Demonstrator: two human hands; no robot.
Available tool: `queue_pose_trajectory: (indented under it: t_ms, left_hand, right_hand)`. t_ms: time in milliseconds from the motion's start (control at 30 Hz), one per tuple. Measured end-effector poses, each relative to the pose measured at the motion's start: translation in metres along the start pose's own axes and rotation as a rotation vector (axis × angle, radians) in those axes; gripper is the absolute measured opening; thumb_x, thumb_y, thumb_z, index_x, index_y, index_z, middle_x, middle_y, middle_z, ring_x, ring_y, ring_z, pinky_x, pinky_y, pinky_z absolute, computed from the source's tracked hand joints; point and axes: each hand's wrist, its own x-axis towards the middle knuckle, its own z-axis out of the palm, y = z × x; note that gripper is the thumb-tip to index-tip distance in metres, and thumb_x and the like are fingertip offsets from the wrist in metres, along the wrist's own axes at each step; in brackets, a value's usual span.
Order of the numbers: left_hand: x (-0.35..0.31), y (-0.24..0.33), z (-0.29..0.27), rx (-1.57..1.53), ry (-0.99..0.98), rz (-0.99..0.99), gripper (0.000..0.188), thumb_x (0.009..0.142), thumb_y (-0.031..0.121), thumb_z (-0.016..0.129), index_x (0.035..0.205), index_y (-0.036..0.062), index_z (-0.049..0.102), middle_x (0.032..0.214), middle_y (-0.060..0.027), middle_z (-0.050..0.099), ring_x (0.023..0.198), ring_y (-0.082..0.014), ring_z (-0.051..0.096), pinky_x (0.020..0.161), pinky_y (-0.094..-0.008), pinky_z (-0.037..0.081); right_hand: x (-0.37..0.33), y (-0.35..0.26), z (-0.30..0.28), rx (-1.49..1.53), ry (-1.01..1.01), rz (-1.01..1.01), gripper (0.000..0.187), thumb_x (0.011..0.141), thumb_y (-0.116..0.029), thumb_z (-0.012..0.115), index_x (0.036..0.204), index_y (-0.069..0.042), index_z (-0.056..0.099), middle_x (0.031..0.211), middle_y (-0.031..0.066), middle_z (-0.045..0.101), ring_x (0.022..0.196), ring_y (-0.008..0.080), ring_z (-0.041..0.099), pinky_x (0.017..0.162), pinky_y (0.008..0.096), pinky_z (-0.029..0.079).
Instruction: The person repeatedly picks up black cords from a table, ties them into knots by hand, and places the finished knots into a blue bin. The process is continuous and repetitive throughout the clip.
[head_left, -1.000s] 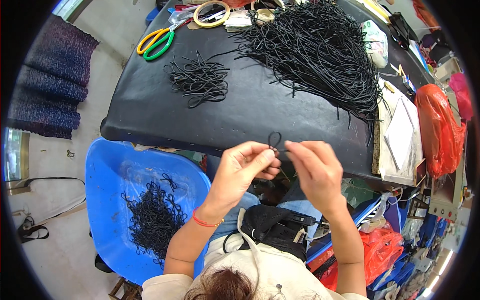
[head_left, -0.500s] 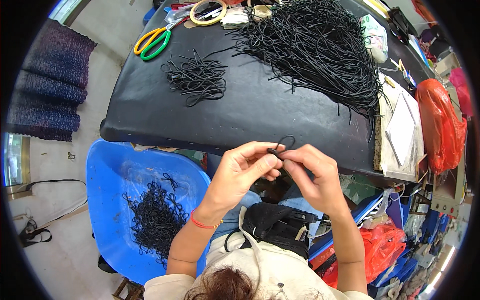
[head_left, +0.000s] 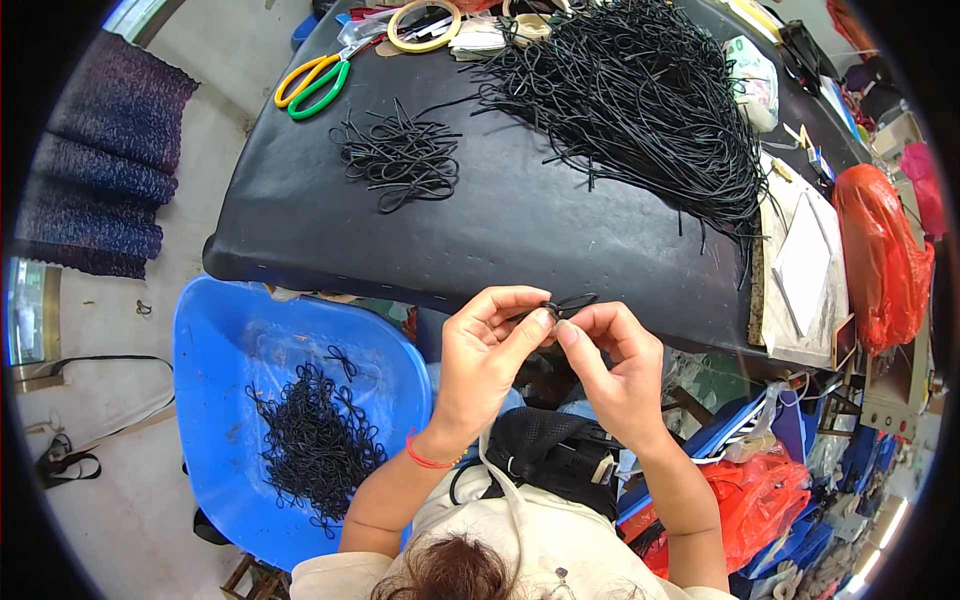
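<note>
Close together in front of the table's near edge, my left hand (head_left: 487, 345) and my right hand (head_left: 613, 365) pinch one black cord (head_left: 577, 302). A loop of it sticks out above my fingertips; the part between the fingers is mostly hidden. On the black padded table (head_left: 560, 235) lies a small bunch of looped black cords (head_left: 405, 160). Behind it and to the right spreads a big heap of long black cords (head_left: 630, 100). To my left, a blue plastic tub (head_left: 220, 430) holds a pile of short, looped black cords (head_left: 315, 440).
Scissors (head_left: 320, 87) with yellow and green handles lie at the table's far left, beside a tape roll (head_left: 423, 25). A pale board (head_left: 800, 260) sits along the right edge, with a red plastic bag (head_left: 880, 260) past it. Another red bag (head_left: 760, 495) is low on the right.
The cord's loop has swung from standing upright to pointing right. My right hand has shifted slightly down and left, with both hands still pinching the cord.
</note>
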Motion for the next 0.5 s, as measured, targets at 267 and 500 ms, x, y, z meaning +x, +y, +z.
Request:
queue_pose_trajectory:
  t_ms: [267,500]
  left_hand:
    - [-0.006,-0.005,0.0,0.35,0.001,0.253,0.032,0.078,-0.005,0.062,0.104,0.0,0.045,0.09,-0.0083,0.059,0.086,-0.0114,0.057,0.075,-0.0227,0.047]
    - [-0.009,0.015,-0.005,0.44,-0.226,-0.079,0.042,0.078,-0.002,0.062,0.114,0.0003,0.04,0.092,-0.0071,0.059,0.087,-0.0093,0.055,0.078,-0.0229,0.046]
  right_hand:
    - [0.014,0.005,0.0,0.04,0.027,0.046,0.019,0.079,-0.016,0.068,0.082,0.0,0.058,0.066,0.0,0.055,0.06,0.0056,0.05,0.054,0.0192,0.041]
    - [0.017,0.005,-0.011,0.435,-0.181,0.386,0.014,0.083,-0.015,0.061,0.087,-0.001,0.058,0.079,0.001,0.059,0.072,0.0061,0.053,0.068,0.0209,0.044]
